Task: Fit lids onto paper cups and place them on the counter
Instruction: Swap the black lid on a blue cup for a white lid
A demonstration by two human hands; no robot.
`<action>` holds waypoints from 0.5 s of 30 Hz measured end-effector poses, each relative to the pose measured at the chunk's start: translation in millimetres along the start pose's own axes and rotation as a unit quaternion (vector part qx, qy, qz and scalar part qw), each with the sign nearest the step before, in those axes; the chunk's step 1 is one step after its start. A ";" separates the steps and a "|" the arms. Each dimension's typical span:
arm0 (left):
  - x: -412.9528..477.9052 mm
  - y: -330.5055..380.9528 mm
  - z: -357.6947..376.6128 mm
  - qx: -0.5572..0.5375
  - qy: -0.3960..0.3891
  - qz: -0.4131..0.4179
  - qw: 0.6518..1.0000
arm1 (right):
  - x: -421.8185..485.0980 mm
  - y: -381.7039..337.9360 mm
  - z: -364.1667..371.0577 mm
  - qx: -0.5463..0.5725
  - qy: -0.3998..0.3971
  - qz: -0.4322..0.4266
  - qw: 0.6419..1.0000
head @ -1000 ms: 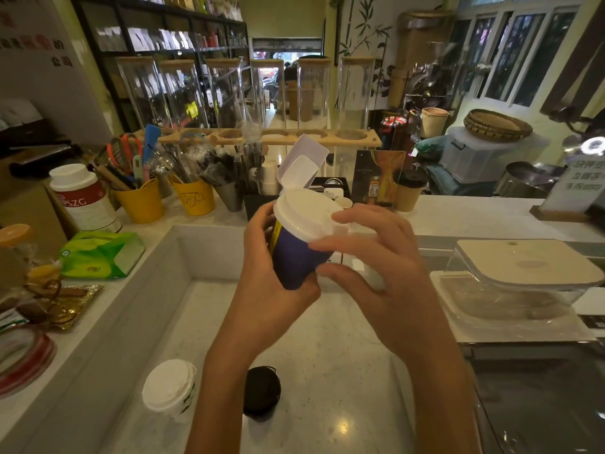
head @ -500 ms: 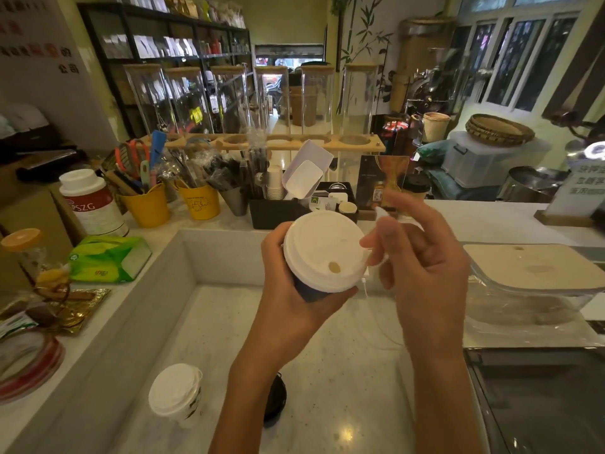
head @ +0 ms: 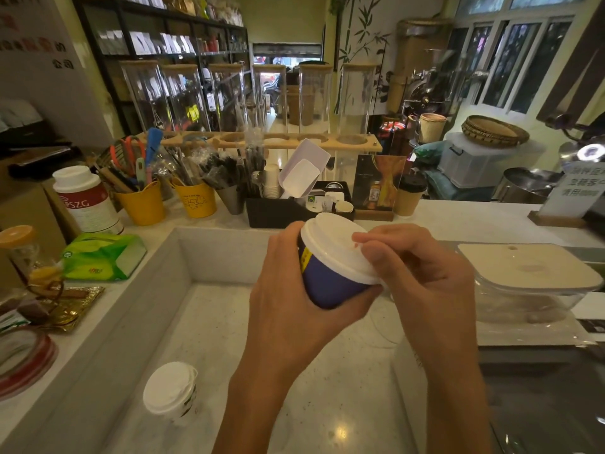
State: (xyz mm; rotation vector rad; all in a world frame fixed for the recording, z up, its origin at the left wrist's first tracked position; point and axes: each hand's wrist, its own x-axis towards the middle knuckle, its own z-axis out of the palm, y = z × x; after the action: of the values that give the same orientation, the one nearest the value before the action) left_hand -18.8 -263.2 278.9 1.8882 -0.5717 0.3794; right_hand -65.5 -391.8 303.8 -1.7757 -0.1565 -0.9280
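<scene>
left hand point(head: 288, 290) gripped blue paper cup point(head: 330, 283), tilted, above table point(head: 229, 339) | right hand point(head: 422, 283) fingertips pinched white lid point(head: 334, 247) rim on cup | second lidded cup point(head: 172, 393) stood on table

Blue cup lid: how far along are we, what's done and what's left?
Done: one white lidded cup stands on the counter. In hand: the left hand grips the blue cup while the right hand presses its white lid at the rim. Left: finish sealing it and set it down.
</scene>
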 end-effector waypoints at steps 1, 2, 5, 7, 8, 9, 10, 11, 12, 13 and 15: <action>-2.1 4.2 -0.9 -0.025 -0.008 -0.010 1.000 | 0.1 -1.5 0.8 -0.004 0.003 -0.002 1.000; -3.6 5.1 -0.5 -0.039 -0.013 -0.019 0.999 | 0.1 -3.2 1.4 -0.016 0.009 -0.007 1.000; -10.8 10.1 6.3 -0.059 -0.026 -0.062 0.996 | -0.9 -8.5 1.4 -0.076 0.027 -0.034 0.996; -12.2 15.3 19.0 -0.093 -0.035 -0.119 0.988 | -1.3 -13.1 2.0 -0.069 0.048 -0.039 0.996; -12.9 15.5 24.5 -0.120 -0.055 -0.141 0.981 | -0.6 -14.9 3.3 -0.067 0.067 -0.040 0.995; -13.9 17.7 27.9 -0.150 -0.080 -0.151 0.974 | 0.8 -16.7 5.4 -0.070 0.090 -0.041 0.993; -14.7 22.9 30.8 -0.174 -0.094 -0.171 0.965 | 2.6 -18.8 7.9 -0.079 0.113 -0.041 0.990; -14.5 27.9 30.5 -0.187 -0.091 -0.189 0.960 | 4.5 -20.9 10.1 -0.091 0.129 -0.041 0.987; -14.5 29.3 28.7 -0.195 -0.072 -0.201 0.957 | 6.3 -22.5 11.7 -0.104 0.139 -0.045 0.984; -15.2 31.4 25.3 -0.204 -0.061 -0.212 0.954 | 7.5 -23.8 12.8 -0.114 0.141 -0.049 0.982; -17.2 30.5 22.2 -0.254 -0.055 -0.209 0.943 | 9.8 -26.4 14.4 -0.122 0.129 -0.056 0.983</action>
State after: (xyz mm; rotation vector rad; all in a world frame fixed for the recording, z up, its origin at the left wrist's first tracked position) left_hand -50.0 -289.5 285.5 1.4780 -0.2880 -0.1452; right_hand -65.0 -371.7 328.2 -1.8627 0.0264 -1.2942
